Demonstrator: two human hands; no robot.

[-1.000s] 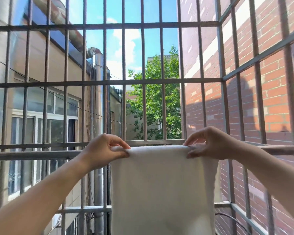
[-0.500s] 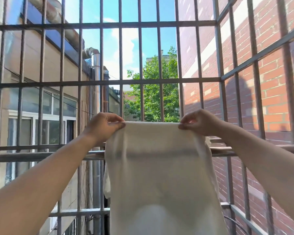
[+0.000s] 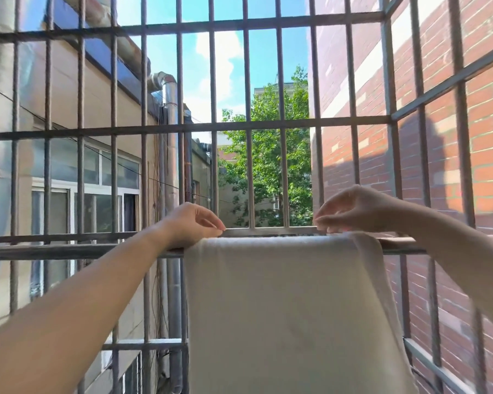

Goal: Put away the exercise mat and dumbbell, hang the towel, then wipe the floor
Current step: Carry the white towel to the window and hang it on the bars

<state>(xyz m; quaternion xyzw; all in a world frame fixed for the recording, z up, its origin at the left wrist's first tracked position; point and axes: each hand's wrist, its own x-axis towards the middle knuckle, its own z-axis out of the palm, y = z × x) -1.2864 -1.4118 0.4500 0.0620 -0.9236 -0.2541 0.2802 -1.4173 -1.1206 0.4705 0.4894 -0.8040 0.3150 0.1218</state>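
A white towel hangs folded over a horizontal metal rail of the window grille, with its front half falling down towards me. My left hand hovers at the towel's upper left corner, fingertips loosely together just above the fold and holding nothing. Over the upper right corner, my right hand is lifted slightly clear of the cloth, fingers curled. The exercise mat and dumbbell are out of sight.
A cage of grey metal bars encloses the space ahead and on the right. Beyond it are a brick wall, a beige building with windows and a green tree.
Both hands lifted the towel by its top edge, lowered it back over the rail, then let go of it. They now sit just above the fold.
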